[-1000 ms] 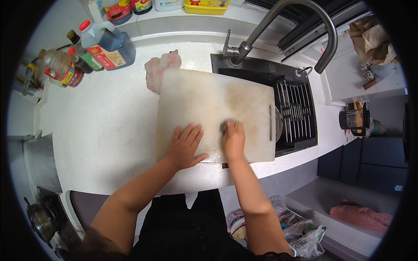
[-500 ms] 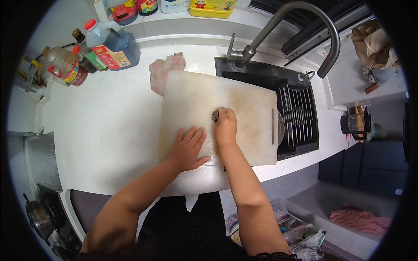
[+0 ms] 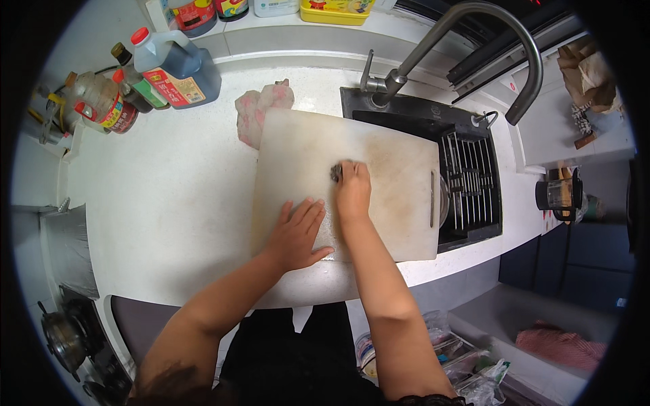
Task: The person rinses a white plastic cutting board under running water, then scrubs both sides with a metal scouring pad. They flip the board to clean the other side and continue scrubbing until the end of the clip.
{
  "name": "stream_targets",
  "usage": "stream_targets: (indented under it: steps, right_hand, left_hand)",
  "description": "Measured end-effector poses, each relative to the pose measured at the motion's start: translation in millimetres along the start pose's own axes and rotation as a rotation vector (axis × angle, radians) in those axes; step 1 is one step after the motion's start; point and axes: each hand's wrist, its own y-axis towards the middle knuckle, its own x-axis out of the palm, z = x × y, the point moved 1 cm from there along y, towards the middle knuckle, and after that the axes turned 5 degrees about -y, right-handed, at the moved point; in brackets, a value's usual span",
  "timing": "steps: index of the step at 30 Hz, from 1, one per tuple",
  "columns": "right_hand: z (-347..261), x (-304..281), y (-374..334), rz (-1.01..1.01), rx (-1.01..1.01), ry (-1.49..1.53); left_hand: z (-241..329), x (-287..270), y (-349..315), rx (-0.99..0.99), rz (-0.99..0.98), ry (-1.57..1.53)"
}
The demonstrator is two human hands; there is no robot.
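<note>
A large whitish cutting board (image 3: 298, 145) with brownish stains lies on the counter, its right part over the sink. My right hand (image 3: 353, 189) presses a dark, shiny metal scouring pad (image 3: 336, 172) onto the middle of the board, fingers closed around it so only its left side shows. My left hand (image 3: 296, 233) rests flat on the board's near left part, fingers spread. Between the hands a patch of the board glistens wet. Behind the board's far left corner sits a crumpled pinkish-grey cloth (image 3: 252, 118).
A black sink (image 3: 467, 233) with a metal drying rack (image 3: 467, 169) lies at the right, a tall grey faucet (image 3: 535, 74) arching over it. A big jug of dark liquid (image 3: 177, 71) and several bottles stand at the far left. A yellow tub (image 3: 335, 12) is on the back ledge.
My right hand and the scouring pad have slid slightly farther from me and left across the board. My left hand stays nearly in place. The whole view has shifted a little.
</note>
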Motion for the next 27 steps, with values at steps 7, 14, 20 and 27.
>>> stream_targets:
  steps: [7, 14, 20, 27]
  right_hand:
    - [-15, -38, -88, -0.083, -0.107, 0.047]
    - [18, -13, -3, -0.008, 0.062, -0.008]
    - [11, -41, -115, -0.234, 0.152, 0.244]
    - [32, -18, 8, 0.008, 0.087, -0.024]
  left_hand:
    - [-6, 1, -7, -0.026, -0.008, -0.002]
    - [0, 0, 1, 0.002, 0.004, -0.017]
    - [-4, -1, -5, -0.022, -0.007, -0.001]
    - [1, 0, 0, 0.004, -0.004, -0.005]
